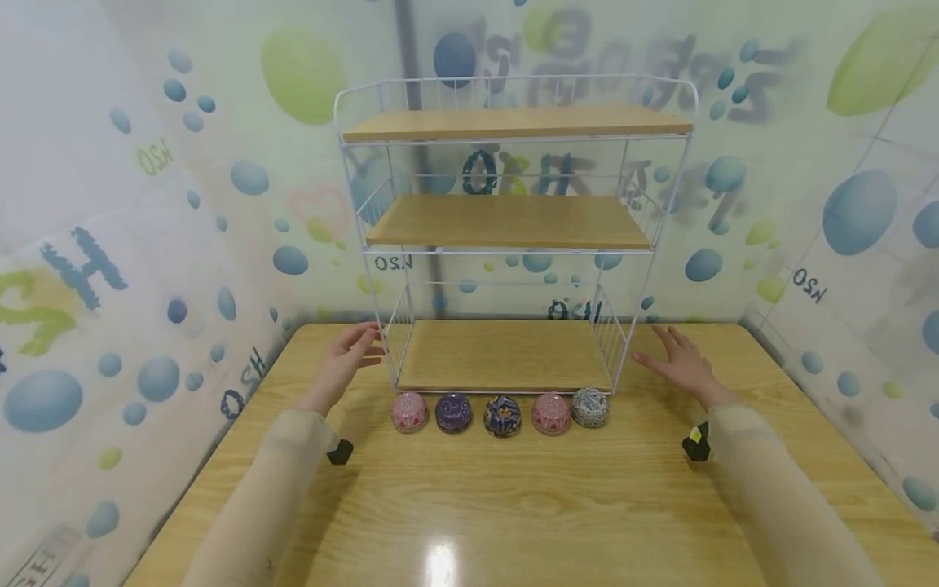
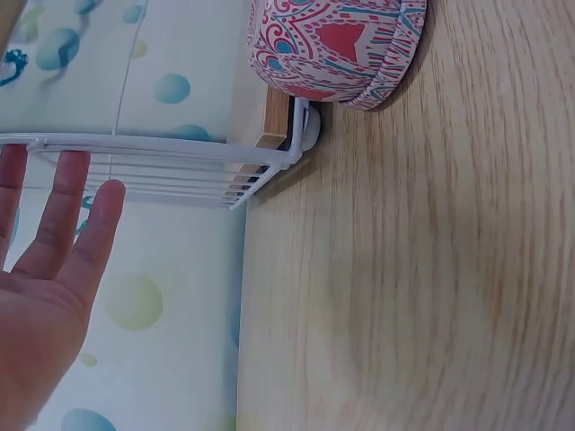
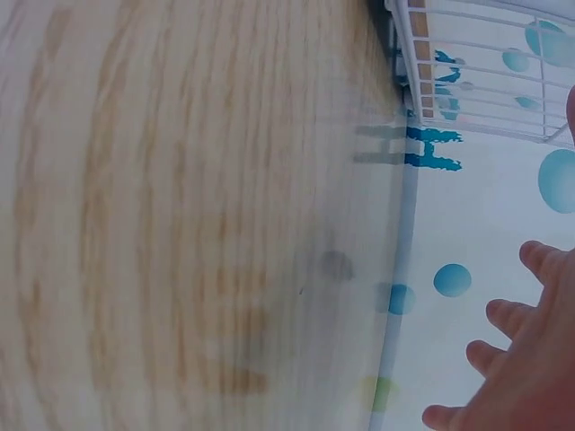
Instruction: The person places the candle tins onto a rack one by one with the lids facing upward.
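A three-tier rack (image 1: 513, 235) with a white wire frame and wooden boards stands at the back of the table. My left hand (image 1: 346, 357) is at its lower left side, fingers extended. In the left wrist view, the fingertips (image 2: 72, 166) reach the white side rail. My right hand (image 1: 682, 367) hovers off the rack's lower right side, fingers spread and nothing held. Several small round patterned tins line the rack's front edge: a pink tin (image 1: 408, 412), a purple tin (image 1: 453, 412), a dark blue tin (image 1: 502, 417), another pink tin (image 1: 551, 413) and a grey-white tin (image 1: 590, 408).
The wooden table (image 1: 513, 505) runs toward me in front of the tins. Behind the rack and on both sides hangs a pale curtain (image 1: 293, 196) printed with blue and green dots and letters. Black wrist devices sit under both sleeves.
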`<state>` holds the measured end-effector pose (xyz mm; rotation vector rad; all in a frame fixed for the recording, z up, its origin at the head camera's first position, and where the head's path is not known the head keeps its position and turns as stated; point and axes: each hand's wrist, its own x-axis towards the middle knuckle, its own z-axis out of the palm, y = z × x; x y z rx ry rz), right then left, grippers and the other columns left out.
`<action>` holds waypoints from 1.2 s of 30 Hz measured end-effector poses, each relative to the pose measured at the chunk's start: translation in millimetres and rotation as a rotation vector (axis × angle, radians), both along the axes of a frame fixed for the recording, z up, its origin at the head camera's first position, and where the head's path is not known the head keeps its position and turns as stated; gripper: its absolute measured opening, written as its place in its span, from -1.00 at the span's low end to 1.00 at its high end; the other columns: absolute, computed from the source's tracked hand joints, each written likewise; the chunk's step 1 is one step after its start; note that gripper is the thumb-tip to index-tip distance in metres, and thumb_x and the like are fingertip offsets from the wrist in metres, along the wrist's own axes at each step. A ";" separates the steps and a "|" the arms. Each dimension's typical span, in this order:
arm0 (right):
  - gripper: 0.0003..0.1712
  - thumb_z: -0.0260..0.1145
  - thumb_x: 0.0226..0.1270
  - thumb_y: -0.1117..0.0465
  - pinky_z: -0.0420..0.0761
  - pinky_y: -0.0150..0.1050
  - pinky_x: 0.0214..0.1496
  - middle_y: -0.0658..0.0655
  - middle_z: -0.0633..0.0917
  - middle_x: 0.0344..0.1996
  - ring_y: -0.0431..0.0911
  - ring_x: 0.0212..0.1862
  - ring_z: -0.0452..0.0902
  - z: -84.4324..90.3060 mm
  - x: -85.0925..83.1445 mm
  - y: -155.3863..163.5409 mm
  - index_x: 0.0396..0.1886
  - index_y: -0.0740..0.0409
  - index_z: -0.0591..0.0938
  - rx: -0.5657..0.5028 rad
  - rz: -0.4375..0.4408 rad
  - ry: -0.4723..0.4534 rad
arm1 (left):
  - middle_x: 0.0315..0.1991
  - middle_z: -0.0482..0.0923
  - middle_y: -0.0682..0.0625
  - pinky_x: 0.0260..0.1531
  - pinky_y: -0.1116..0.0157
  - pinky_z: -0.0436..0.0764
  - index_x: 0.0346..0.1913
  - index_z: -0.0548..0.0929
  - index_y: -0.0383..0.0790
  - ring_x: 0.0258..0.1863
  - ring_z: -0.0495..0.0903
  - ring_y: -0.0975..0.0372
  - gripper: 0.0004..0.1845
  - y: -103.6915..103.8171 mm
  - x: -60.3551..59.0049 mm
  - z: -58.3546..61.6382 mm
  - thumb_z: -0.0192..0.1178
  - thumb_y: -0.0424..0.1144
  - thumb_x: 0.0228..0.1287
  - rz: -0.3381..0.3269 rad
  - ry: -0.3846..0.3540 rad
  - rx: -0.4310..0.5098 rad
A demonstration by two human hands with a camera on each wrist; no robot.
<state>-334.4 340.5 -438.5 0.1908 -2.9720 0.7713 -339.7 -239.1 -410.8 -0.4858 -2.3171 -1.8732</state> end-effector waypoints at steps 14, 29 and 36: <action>-0.11 0.05 0.49 -0.11 -0.06 0.39 0.35 0.61 -0.02 0.39 0.50 0.38 -0.15 -18.7 8.1 -0.7 0.46 0.44 -0.02 -0.224 0.065 0.056 | -0.07 0.54 -0.09 -0.02 0.13 0.63 0.12 0.50 -0.36 -0.05 0.57 -0.01 -0.67 5.5 -4.1 -4.5 0.00 -0.17 0.51 -0.020 -0.016 0.059; -0.23 -0.04 0.58 0.00 0.07 0.45 0.27 0.51 -0.02 0.44 0.43 0.41 -0.13 -10.3 38.4 -14.5 0.52 0.29 -0.09 -0.540 0.063 0.032 | -0.21 0.51 -0.10 -0.09 -0.05 0.63 -0.06 0.48 -0.36 -0.29 0.58 0.32 -0.86 23.1 14.0 6.6 -0.06 -0.36 0.52 0.008 0.068 0.081; -0.45 0.08 0.53 0.18 0.39 -0.21 0.10 0.44 0.39 0.24 0.08 0.21 0.32 -7.5 42.3 -25.5 0.36 0.41 0.28 -0.568 -0.014 0.250 | -0.15 0.42 -0.44 -0.11 -0.09 0.62 -0.07 0.50 -0.37 -0.30 0.59 0.17 -0.85 24.2 10.8 8.8 -0.05 -0.35 0.52 0.009 0.101 0.089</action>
